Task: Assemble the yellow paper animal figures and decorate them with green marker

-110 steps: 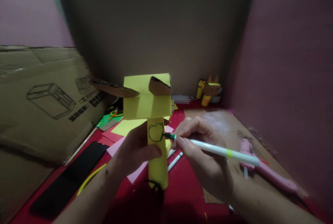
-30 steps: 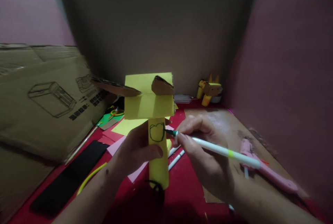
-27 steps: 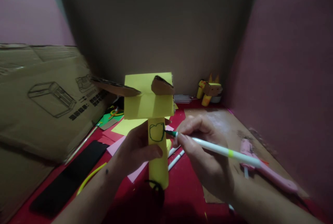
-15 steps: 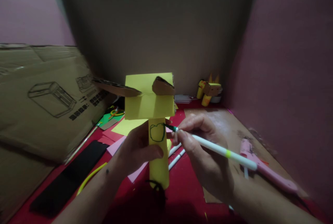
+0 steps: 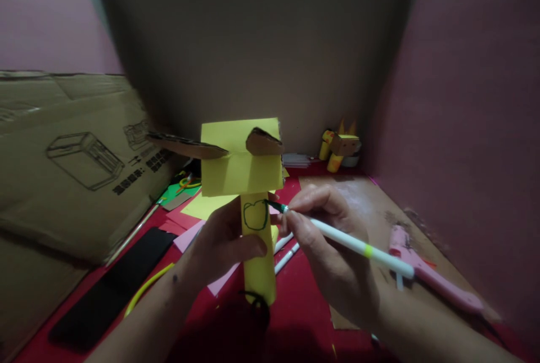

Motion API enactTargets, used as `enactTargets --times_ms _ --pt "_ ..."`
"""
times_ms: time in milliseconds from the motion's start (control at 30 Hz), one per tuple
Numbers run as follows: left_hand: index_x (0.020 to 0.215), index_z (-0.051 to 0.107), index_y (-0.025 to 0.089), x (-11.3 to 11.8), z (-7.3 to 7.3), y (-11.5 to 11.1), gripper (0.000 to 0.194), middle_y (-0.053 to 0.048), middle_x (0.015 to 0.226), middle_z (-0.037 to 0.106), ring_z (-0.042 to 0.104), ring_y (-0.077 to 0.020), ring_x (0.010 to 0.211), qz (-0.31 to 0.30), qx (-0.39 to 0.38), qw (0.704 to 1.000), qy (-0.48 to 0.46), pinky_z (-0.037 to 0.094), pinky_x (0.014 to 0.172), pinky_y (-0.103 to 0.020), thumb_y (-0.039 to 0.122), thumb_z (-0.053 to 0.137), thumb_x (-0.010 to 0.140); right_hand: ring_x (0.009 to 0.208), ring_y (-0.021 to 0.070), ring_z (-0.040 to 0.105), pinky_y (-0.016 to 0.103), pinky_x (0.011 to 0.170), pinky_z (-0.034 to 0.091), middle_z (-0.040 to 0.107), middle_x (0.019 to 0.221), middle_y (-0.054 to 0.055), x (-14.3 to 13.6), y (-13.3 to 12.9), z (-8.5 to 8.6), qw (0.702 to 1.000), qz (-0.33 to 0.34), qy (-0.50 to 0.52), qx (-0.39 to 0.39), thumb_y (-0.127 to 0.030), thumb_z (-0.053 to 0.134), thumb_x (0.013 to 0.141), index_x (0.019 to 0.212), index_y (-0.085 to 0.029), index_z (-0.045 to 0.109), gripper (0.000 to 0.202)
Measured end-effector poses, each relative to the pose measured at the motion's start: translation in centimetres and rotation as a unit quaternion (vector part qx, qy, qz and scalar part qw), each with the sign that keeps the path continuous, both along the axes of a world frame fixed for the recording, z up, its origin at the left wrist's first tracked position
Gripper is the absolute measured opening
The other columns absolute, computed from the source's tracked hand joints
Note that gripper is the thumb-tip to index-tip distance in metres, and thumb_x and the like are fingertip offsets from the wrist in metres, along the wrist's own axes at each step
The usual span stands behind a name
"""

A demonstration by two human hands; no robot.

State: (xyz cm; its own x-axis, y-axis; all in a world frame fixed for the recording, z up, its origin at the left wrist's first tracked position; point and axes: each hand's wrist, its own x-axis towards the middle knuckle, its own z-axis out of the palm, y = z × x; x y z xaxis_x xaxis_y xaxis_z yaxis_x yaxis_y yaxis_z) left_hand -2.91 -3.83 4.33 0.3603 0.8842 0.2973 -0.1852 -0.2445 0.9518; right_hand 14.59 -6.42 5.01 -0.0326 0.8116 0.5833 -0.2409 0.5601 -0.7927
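My left hand (image 5: 230,239) is wrapped round a yellow paper tube (image 5: 258,276), its thumb lying across the front. On top of the tube sits a yellow paper-covered box head (image 5: 240,174) with two brown cardboard ears (image 5: 262,141). A dark green apple-like outline (image 5: 255,215) is drawn on the tube, and a black curled strand (image 5: 258,302) hangs at its bottom. My right hand (image 5: 324,233) pinches a white marker (image 5: 363,246) with a yellow-green band. The marker's dark green tip touches the upper right of the outline.
A cardboard box (image 5: 76,177) stands at left, near a black phone-like slab (image 5: 113,287). Yellow and pink paper (image 5: 188,236) lie on the red table (image 5: 198,332). At right, a pink glue gun (image 5: 439,281) rests on a cardboard sheet (image 5: 358,194). Behind stands another yellow paper animal (image 5: 343,146).
The tube's lower end has shifted slightly to the right and the head a little to the left. The marker tip stays at the outline's upper right.
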Motion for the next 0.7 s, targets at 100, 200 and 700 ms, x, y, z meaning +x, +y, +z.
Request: enactTargets --times_ms 100,200,700 --pt "0.105 0.072 0.023 0.16 0.19 -0.13 0.042 -0.004 0.091 0.079 0.073 -0.0234 0.086 -0.002 0.003 1.0 -0.001 0.058 0.073 -0.028 0.028 0.087 0.066 0.061 0.0106 0.056 0.022 0.05 0.044 0.061 0.071 -0.003 0.03 -0.03 -0.07 1.0 0.011 0.008 0.001 -0.021 0.065 0.088 0.086 -0.024 0.061 0.005" --pt "0.107 0.072 0.023 0.17 0.25 -0.15 0.045 -0.004 0.091 0.078 0.072 -0.0229 0.084 0.011 -0.003 1.0 0.018 0.057 0.071 -0.028 0.03 0.087 0.065 0.057 0.0096 0.055 0.022 0.049 0.044 0.06 0.068 -0.004 0.01 -0.07 -0.13 0.999 0.028 0.016 0.0 -0.021 0.064 0.089 0.088 -0.024 0.061 0.005" --pt "0.108 0.071 0.02 -0.25 0.09 -0.11 0.048 -0.002 0.091 0.076 0.068 -0.0204 0.082 0.05 0.003 0.996 0.078 0.055 0.072 -0.025 0.027 0.086 0.063 0.056 0.0066 0.055 0.018 0.049 0.045 0.064 0.072 -0.005 -0.23 -0.39 0.16 0.999 0.028 0.014 0.017 -0.015 0.066 0.085 0.085 -0.023 0.064 0.008"
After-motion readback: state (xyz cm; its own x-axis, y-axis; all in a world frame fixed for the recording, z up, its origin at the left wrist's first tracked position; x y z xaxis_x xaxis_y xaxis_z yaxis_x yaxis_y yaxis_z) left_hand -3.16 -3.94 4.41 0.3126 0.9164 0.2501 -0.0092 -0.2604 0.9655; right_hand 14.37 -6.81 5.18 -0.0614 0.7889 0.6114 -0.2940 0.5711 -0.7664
